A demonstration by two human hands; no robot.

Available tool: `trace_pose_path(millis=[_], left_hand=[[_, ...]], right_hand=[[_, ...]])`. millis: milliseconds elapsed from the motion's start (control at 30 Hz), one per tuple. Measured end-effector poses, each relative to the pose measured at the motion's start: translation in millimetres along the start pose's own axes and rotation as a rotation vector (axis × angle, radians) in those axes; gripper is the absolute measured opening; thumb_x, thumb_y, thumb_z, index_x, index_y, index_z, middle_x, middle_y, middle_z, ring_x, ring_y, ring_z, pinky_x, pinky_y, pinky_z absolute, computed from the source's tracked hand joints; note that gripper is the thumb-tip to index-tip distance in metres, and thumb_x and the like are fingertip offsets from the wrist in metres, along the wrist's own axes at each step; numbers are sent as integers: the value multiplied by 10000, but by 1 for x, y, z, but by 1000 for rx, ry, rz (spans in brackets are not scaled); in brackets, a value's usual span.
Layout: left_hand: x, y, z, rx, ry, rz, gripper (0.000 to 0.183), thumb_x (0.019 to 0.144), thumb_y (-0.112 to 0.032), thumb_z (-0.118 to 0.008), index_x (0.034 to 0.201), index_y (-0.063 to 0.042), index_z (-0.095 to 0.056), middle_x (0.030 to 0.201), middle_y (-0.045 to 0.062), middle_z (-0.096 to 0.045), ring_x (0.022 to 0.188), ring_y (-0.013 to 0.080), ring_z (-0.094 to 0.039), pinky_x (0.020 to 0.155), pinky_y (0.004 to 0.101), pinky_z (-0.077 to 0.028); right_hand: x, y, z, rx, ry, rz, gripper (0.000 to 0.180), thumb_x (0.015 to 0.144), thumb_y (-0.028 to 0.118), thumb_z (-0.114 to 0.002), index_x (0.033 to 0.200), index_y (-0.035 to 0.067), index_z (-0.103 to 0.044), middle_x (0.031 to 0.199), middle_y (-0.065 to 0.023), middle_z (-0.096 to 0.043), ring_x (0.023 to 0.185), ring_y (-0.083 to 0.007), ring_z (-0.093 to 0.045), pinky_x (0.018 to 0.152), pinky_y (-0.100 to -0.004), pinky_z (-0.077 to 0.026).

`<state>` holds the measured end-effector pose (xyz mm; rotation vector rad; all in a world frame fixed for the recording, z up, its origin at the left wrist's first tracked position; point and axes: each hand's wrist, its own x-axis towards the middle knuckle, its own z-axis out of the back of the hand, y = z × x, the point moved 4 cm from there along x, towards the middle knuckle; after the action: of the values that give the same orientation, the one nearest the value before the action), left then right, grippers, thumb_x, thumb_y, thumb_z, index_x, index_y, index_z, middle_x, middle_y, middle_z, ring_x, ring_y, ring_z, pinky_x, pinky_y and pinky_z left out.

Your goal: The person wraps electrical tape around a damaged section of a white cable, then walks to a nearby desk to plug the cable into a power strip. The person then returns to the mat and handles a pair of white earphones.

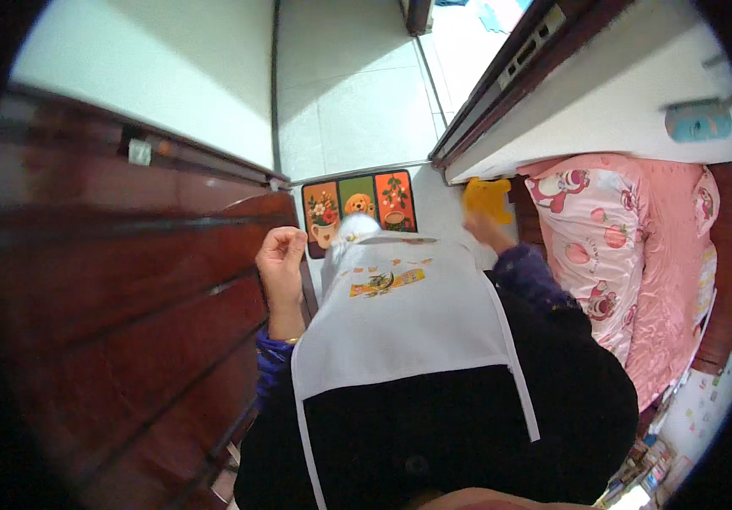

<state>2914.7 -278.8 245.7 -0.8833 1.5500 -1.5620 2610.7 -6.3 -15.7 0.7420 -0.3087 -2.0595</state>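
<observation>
My left hand (283, 258) is raised beside a dark red wooden wardrobe door, its fingers curled in and nothing seen in them. On the other side, my right hand (485, 228) is blurred in front of a yellow item (489, 199) low by the bed; whether it touches or holds anything is unclear. Between the hands hangs the white printed apron (404, 319) that I wear over black clothing. Beyond the apron's hem lies a doormat (359, 197) with flower, puppy and cup pictures, partly hidden by the apron and a white blurred shape.
Dark red wooden panels (149, 274) run along the left. A bed with pink strawberry-and-bear bedding (614, 255) stands at the right. Ahead, a doorway with a dark frame (493, 89) opens onto pale floor tiles (366, 121). Cluttered small items (652, 465) show at the lower right.
</observation>
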Motion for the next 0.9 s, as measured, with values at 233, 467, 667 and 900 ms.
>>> trace_pose_path(millis=[233, 467, 667, 900], left_hand=[[251, -5, -71, 171, 183, -129, 113, 809, -68, -643, 758, 20, -593, 780, 16, -545, 686, 74, -475, 629, 198, -388], [448, -164, -251, 46, 832, -517, 280, 922, -163, -415, 732, -27, -569, 844, 105, -574, 807, 180, -525, 707, 299, -423], [473, -299, -422, -3, 1203, -1114, 157, 764, -235, -624, 694, -109, -563, 639, 21, -540, 577, 159, -547, 496, 258, -397], [529, -289, -627, -230, 982, -1431, 298, 779, -338, -620, 612, -107, -537, 539, 16, -472, 468, 123, -495, 435, 225, -377]], right_hand=[[225, 109, 196, 511, -148, -35, 269, 840, 245, -555, 961, 8, -593, 882, -167, -633, 825, -270, -603, 723, -351, -466], [306, 43, 233, 301, -11, -368, 287, 778, 303, -582, 912, 52, -612, 887, -176, -620, 863, -342, -582, 737, -410, -455], [350, -52, 305, 571, -369, -668, 269, 768, 282, -590, 898, 50, -626, 882, -166, -636, 838, -332, -595, 745, -393, -461], [396, -228, 363, 671, -199, -756, 280, 747, 264, -588, 889, 25, -626, 872, -174, -635, 824, -313, -593, 752, -382, -455]])
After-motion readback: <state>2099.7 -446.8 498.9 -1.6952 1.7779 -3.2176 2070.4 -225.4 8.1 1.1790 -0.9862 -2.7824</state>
